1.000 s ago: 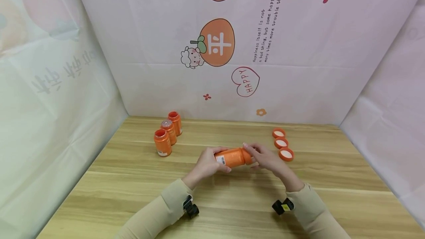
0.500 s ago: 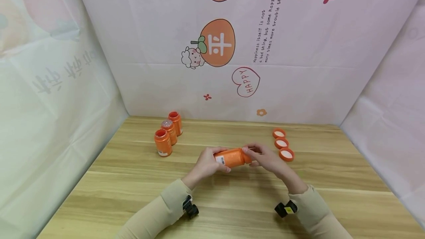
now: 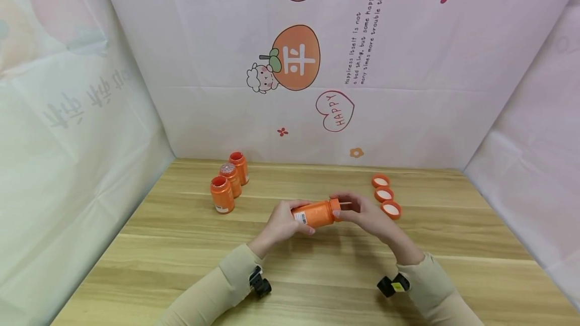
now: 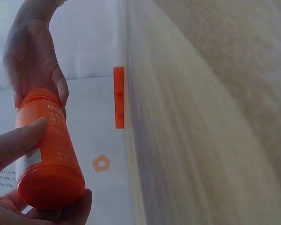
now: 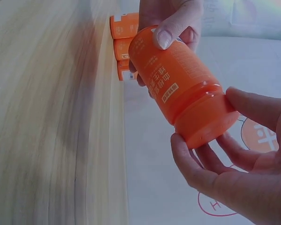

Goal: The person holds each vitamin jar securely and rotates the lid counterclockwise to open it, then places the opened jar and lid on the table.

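An orange bottle (image 3: pixel 316 215) with a white barcode label lies tilted on its side above the table, its cap end to the right. My left hand (image 3: pixel 282 221) grips it round the bottom half, thumb along its side in the left wrist view. At the other end my right hand (image 3: pixel 368 215) pinches the orange cap (image 5: pixel 207 123) between thumb and fingers. The cap sits on the bottle's neck, with a narrow gap line below it in the right wrist view. White print (image 5: pixel 164 82) runs along the bottle's side.
Several uncapped orange bottles stand in a slanted row at the left, the nearest bottle (image 3: pixel 222 196) in front. Orange caps lie inside-up in a row at the right, with the front cap (image 3: pixel 391 210) close to my right hand. A printed white sheet (image 3: pixel 408 114) rises behind the wooden table (image 3: pixel 181 265).
My right hand's fingers have shifted round the cap, showing more of it, and the right wrist has moved slightly right. The left hand and bottle have stayed almost still.
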Demonstrator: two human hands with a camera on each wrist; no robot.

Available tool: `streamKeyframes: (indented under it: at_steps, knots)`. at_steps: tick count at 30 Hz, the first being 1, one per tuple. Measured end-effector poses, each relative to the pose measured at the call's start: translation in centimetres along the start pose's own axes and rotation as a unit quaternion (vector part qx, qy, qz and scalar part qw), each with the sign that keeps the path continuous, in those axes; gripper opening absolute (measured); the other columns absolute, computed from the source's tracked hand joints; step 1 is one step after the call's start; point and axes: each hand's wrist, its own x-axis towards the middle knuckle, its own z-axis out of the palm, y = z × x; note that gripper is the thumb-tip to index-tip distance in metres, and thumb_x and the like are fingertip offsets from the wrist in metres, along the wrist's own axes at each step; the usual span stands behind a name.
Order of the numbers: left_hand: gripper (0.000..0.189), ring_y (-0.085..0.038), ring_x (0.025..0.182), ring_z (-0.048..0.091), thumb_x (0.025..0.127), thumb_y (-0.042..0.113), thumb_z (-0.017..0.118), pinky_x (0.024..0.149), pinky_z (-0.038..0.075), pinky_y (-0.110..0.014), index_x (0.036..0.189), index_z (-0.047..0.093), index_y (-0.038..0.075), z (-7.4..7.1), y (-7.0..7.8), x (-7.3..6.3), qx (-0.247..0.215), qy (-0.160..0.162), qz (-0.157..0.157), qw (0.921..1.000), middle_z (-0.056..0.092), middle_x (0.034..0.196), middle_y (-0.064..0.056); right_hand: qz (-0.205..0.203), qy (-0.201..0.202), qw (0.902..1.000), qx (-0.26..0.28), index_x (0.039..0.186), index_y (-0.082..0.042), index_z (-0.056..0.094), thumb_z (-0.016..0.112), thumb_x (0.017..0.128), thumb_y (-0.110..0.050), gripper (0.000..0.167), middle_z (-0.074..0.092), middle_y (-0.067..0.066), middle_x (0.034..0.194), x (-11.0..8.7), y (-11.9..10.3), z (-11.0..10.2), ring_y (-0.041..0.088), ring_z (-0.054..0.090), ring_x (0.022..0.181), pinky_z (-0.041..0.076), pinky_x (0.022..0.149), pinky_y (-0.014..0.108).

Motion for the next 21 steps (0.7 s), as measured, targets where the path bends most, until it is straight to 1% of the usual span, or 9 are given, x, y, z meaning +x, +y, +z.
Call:
streamKeyframes:
  at_steps: [6, 9, 11, 14, 17, 19, 21]
  knots:
    - [0.063, -0.017, 0.088, 0.057, 0.057, 0.008, 0.087, 0.076, 0.046, -0.033, 0.117, 0.067, 0.016, 0.0, 0.0, 0.0, -0.005, 0.002, -0.001, 1.0, 0.067, 0.107, -0.003, -0.012, 0.003, 0.9998, -0.013, 0.131, -0.013, 0.051, 0.069, 0.086, -0.025, 0.05, 0.055, 0.013, 0.13, 0.1, 0.2, -0.1, 0.032, 0.051, 0.12, 0.049, 0.09, 0.035]
    - [0.063, -0.017, 0.087, 0.057, 0.057, 0.007, 0.087, 0.075, 0.046, -0.032, 0.117, 0.068, 0.017, 0.0, -0.2, 0.1, -0.008, 0.002, -0.005, 0.9999, 0.067, 0.106, -0.004, -0.022, 0.008, 0.9996, -0.015, 0.131, -0.011, 0.052, 0.072, 0.084, -0.024, 0.052, 0.055, 0.012, 0.13, 0.1, 0.4, -0.2, 0.032, 0.049, 0.123, 0.049, 0.091, 0.032]
    - [0.063, -0.017, 0.086, 0.057, 0.057, 0.007, 0.087, 0.074, 0.046, -0.032, 0.116, 0.068, 0.017, 0.0, -0.2, 0.1, -0.009, 0.003, -0.008, 0.9999, 0.067, 0.105, -0.004, -0.03, 0.007, 0.9995, -0.007, 0.131, -0.011, 0.052, 0.073, 0.083, -0.021, 0.053, 0.054, 0.012, 0.131, 0.1, 0.5, -0.2, 0.033, 0.049, 0.124, 0.049, 0.091, 0.031]
    - [0.064, -0.018, 0.085, 0.057, 0.056, 0.007, 0.087, 0.073, 0.046, -0.031, 0.116, 0.068, 0.017, -0.1, -0.2, 0.2, -0.012, 0.004, -0.011, 0.9999, 0.068, 0.103, -0.004, -0.047, 0.002, 0.9988, 0.013, 0.13, -0.009, 0.051, 0.074, 0.081, -0.016, 0.055, 0.053, 0.014, 0.133, 0.1, 0.7, -0.2, 0.035, 0.049, 0.124, 0.049, 0.092, 0.03]
    - [0.064, -0.018, 0.085, 0.057, 0.056, 0.008, 0.087, 0.072, 0.046, -0.031, 0.116, 0.068, 0.017, -0.2, -0.2, 0.2, -0.015, 0.001, -0.014, 0.9998, 0.067, 0.103, -0.005, -0.069, -0.007, 0.9969, 0.037, 0.129, -0.007, 0.051, 0.073, 0.081, -0.008, 0.054, 0.052, 0.016, 0.133, 0.2, 0.9, -0.2, 0.038, 0.048, 0.125, 0.047, 0.095, 0.03]
    - [0.063, -0.019, 0.085, 0.057, 0.057, 0.008, 0.087, 0.073, 0.046, -0.032, 0.117, 0.068, 0.016, -0.3, -0.2, 0.2, -0.017, -0.002, -0.016, 0.9997, 0.067, 0.103, -0.006, -0.088, -0.009, 0.9954, 0.038, 0.128, -0.006, 0.052, 0.072, 0.08, -0.003, 0.052, 0.052, 0.016, 0.132, 0.3, 1.1, -0.2, 0.038, 0.048, 0.125, 0.047, 0.096, 0.029]
    - [0.063, -0.019, 0.086, 0.057, 0.057, 0.008, 0.087, 0.073, 0.046, -0.032, 0.117, 0.067, 0.015, -0.3, -0.1, 0.2, -0.019, -0.004, -0.017, 0.9997, 0.067, 0.104, -0.006, -0.105, -0.011, 0.9938, 0.037, 0.127, -0.006, 0.053, 0.071, 0.08, 0.002, 0.051, 0.053, 0.015, 0.131, 0.3, 1.3, -0.3, 0.035, 0.049, 0.124, 0.046, 0.097, 0.029]
